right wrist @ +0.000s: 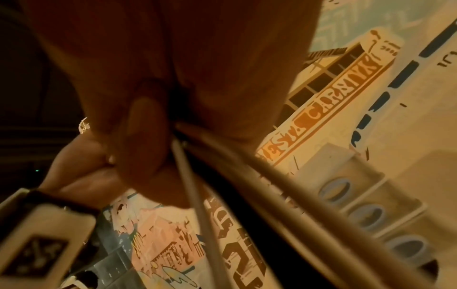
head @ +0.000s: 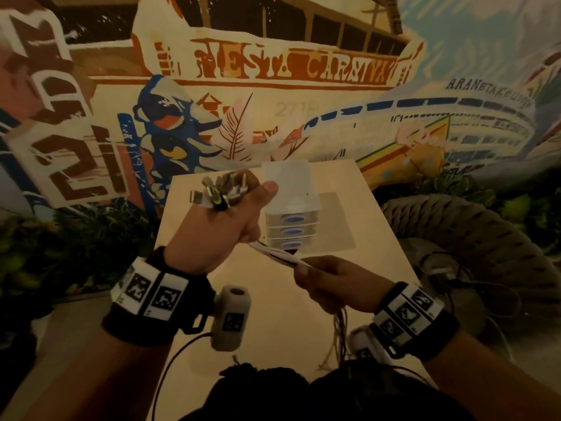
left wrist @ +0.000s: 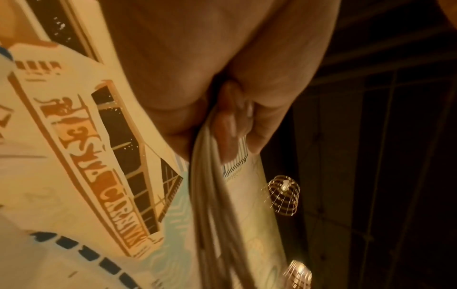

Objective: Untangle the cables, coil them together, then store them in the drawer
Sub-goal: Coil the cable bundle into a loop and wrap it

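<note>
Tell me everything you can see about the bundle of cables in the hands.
The cables are several thin cords, mostly white with some darker ones, gathered side by side into one bundle. The left hand grips them near their metal plug ends, which fan out above the fist. The bundle runs taut down to the right hand, which pinches it; loose strands hang below. It is held in the air above the table, in front of the drawer box.

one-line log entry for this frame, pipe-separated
left hand: grips cables near plugs | right hand: holds same cables lower down | drawers: all closed | stage: gathering, not coiled
</note>
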The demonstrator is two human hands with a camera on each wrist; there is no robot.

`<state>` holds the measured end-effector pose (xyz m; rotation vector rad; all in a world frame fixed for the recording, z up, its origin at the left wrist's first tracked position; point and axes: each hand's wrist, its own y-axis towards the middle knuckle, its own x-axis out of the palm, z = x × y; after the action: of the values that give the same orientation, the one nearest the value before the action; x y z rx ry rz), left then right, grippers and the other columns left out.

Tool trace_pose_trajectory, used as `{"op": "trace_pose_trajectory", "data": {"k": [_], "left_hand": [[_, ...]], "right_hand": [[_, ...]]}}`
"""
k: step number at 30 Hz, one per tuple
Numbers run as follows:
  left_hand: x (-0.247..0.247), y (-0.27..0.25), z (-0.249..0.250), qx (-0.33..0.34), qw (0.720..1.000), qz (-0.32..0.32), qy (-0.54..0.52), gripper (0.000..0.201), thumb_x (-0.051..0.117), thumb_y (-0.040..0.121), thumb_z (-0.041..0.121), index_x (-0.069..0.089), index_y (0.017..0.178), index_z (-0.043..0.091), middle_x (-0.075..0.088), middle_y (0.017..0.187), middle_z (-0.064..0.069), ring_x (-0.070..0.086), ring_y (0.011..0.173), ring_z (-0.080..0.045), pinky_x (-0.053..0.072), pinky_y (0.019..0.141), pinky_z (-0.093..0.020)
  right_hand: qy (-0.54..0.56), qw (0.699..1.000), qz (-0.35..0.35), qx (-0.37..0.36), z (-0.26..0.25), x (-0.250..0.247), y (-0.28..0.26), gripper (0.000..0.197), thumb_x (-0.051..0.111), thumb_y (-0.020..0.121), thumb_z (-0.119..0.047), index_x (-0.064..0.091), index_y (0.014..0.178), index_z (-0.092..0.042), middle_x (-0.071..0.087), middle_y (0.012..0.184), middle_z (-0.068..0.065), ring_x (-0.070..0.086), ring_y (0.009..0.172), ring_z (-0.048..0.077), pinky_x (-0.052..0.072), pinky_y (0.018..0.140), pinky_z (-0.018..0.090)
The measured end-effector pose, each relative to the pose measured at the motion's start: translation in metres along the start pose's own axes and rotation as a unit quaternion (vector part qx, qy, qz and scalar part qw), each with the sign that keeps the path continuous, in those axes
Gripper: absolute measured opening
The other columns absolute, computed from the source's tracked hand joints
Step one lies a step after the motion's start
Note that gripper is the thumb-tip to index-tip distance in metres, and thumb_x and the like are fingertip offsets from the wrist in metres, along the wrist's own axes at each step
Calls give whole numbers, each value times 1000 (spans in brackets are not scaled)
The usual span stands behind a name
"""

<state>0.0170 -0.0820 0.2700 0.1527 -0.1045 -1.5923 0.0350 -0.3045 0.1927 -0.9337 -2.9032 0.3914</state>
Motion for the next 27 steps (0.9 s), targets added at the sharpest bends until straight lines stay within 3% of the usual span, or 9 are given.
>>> {"op": "trace_pose_trajectory", "data": {"k": [3, 6, 10, 14, 17, 20, 22, 24, 27], "left_hand": [[-4, -6, -9, 20, 993, -11, 113, 40, 65, 96, 35, 41, 70, 17, 32, 55, 0, 36, 45, -19, 36, 51, -29], [-3, -8, -12, 34, 970, -44, 236, 34, 63, 94, 38, 48, 75, 15, 45, 56, -4, 51, 49, -18, 44, 56, -24], [4, -10, -19, 41, 952, -48, 300, 22, 60, 97, 42, 67, 88, 23, 64, 69, 17, 60, 64, -1, 42, 61, -12], [3, -3, -27, 56, 927, -58, 365, 37, 54, 96, 55, 74, 89, 24, 72, 82, 5, 65, 78, -9, 48, 73, -29], [5, 0, -25, 57, 918, -101, 380, 16, 56, 96, 49, 69, 91, 41, 68, 80, 16, 64, 80, 2, 45, 68, -13], [8, 2, -26, 90, 871, -172, 450, 13, 61, 100, 29, 72, 105, 24, 58, 86, 21, 61, 84, -10, 37, 65, -7], [12, 2, -26, 109, 835, -187, 505, 12, 61, 100, 23, 71, 101, 16, 60, 85, 11, 61, 82, -19, 32, 62, -15], [16, 1, -23, 115, 811, -198, 539, 11, 57, 98, 17, 67, 93, 16, 60, 82, 2, 57, 82, -24, 27, 65, -22], [22, -1, -17, 125, 769, -197, 595, 15, 48, 95, 19, 62, 98, 25, 60, 91, 4, 43, 94, -18, 26, 76, -24]], "right_hand": [[-99, 995, 15, 28, -6, -9, -5, 41, 48, 94, -56, 59, 87, -18, 42, 57, -4, 39, 48, 13, 40, 52, 27], [-171, 984, 19, 43, -14, -17, -6, 38, 48, 94, -56, 61, 88, -21, 44, 55, -10, 41, 49, 12, 42, 52, 28], [-170, 983, -9, 68, -33, -28, -4, 44, 41, 102, -54, 59, 88, -17, 39, 56, -8, 34, 48, 14, 36, 49, 27], [-198, 977, 18, 72, -50, -30, 2, 45, 37, 105, -50, 53, 78, -18, 37, 53, -3, 31, 42, 13, 34, 43, 23], [-171, 981, 35, 82, -50, -31, 6, 45, 38, 105, -50, 52, 78, -17, 35, 55, 0, 28, 42, 12, 30, 41, 21], [-158, 981, 67, 90, -48, -32, 9, 46, 39, 105, -51, 50, 84, -11, 36, 55, -1, 29, 42, 11, 30, 41, 21], [-144, 982, 78, 92, -49, -31, 10, 45, 39, 105, -50, 50, 86, -11, 35, 55, -1, 27, 43, 12, 28, 41, 21], [-126, 985, 79, 93, -50, -30, 11, 44, 39, 105, -49, 50, 87, -11, 34, 55, -1, 25, 43, 12, 26, 41, 21], [-107, 987, 79, 93, -51, -28, 10, 45, 37, 106, -48, 48, 84, -11, 31, 54, -2, 22, 43, 13, 23, 42, 21]]}}
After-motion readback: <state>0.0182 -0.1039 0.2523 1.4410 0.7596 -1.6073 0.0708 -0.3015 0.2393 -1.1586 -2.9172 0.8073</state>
